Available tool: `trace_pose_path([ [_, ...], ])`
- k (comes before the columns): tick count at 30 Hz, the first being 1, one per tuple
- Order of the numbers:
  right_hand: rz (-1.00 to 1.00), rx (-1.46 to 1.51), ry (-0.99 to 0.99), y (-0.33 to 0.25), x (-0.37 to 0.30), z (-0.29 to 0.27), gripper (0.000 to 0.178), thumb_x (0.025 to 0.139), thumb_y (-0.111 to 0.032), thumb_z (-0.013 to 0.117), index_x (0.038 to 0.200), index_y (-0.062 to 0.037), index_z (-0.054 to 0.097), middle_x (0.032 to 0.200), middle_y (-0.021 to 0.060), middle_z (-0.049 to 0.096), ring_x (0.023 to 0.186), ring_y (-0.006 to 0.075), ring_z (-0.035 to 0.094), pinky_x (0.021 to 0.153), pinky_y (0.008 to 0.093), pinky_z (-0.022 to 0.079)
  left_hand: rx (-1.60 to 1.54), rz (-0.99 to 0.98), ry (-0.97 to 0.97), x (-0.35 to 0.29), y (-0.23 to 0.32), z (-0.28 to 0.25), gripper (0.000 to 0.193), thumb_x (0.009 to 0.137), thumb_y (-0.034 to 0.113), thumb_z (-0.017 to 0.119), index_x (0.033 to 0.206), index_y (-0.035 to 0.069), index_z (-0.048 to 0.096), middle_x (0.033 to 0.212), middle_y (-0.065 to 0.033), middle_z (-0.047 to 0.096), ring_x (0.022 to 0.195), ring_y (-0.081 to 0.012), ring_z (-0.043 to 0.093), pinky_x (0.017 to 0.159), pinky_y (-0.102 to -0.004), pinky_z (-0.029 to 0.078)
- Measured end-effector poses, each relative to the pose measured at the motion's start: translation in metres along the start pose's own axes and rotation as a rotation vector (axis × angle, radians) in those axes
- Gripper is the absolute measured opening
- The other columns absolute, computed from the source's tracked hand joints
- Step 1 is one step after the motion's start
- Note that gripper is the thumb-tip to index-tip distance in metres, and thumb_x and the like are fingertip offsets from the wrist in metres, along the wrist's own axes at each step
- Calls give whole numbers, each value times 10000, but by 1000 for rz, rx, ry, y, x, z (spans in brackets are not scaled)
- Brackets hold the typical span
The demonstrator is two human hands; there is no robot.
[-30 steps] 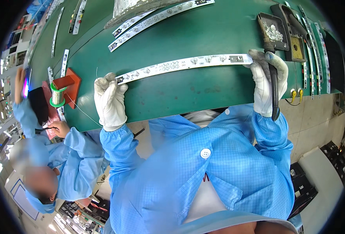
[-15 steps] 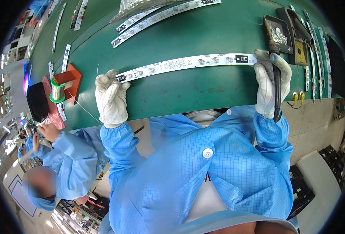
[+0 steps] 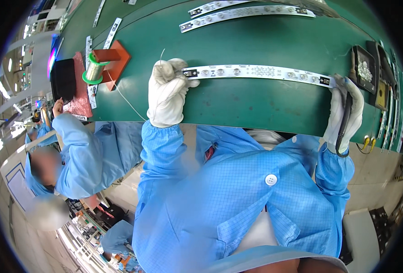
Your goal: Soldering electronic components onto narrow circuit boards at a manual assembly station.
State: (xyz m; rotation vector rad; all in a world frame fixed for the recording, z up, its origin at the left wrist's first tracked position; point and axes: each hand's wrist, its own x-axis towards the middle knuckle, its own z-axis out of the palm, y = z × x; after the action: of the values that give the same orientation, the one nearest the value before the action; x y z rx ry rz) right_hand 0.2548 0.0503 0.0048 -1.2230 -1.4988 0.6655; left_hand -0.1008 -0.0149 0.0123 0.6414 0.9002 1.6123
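Observation:
A white curved LED strip board [image 3: 263, 71] with round lenses and a black connector at each end spans between my two gloved hands. Its left end is pinched in my left hand [image 3: 167, 91], from which a thin solder wire [image 3: 127, 101] also sticks up. That wire runs back to a green-rimmed spool [image 3: 93, 70] on an orange-brown stand [image 3: 117, 61]. At the other end, my right hand [image 3: 345, 109] grips the board, with the black handle of a soldering iron [image 3: 346, 116] held against the palm. The iron's tip is hard to make out.
More LED strip boards [image 3: 247, 14] lie at the back of the green bench [image 3: 238, 107]. A soldering iron stand [image 3: 379, 75] with a solder-filled tray [image 3: 363, 70] is at the right, by further strips. Pink bubble wrap [image 3: 79, 86] and a black tray [image 3: 62, 79] lie left, near a seated co-worker [image 3: 90, 154].
The whole view has swung, so bench, spool and hands appear farther right. The board now tilts down toward its right end; both hands keep hold of it.

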Motion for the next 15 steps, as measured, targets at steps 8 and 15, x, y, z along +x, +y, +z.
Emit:
trace_pose_path([
  [8, 12, 34, 0, -4, -3, 2, 295, 927, 40, 553, 1215, 2, 499, 1158, 196, 635, 1110, 252, 620, 972, 352, 509, -32, -18, 1, -4, 8, 1, 335, 758, -89, 680, 897, 74, 422, 1034, -139, 522, 895, -250, 649, 755, -355, 619],
  [15, 24, 22, 17, -2, -2, 1, 297, 922, 42, 557, 1212, 5, 507, 1162, 201, 631, 1115, 257, 617, 980, 352, 509, -39, -19, -36, -1, 7, -2, 289, 798, -63, 668, 962, 85, 482, 1058, -109, 528, 870, -269, 662, 723, -332, 618],
])
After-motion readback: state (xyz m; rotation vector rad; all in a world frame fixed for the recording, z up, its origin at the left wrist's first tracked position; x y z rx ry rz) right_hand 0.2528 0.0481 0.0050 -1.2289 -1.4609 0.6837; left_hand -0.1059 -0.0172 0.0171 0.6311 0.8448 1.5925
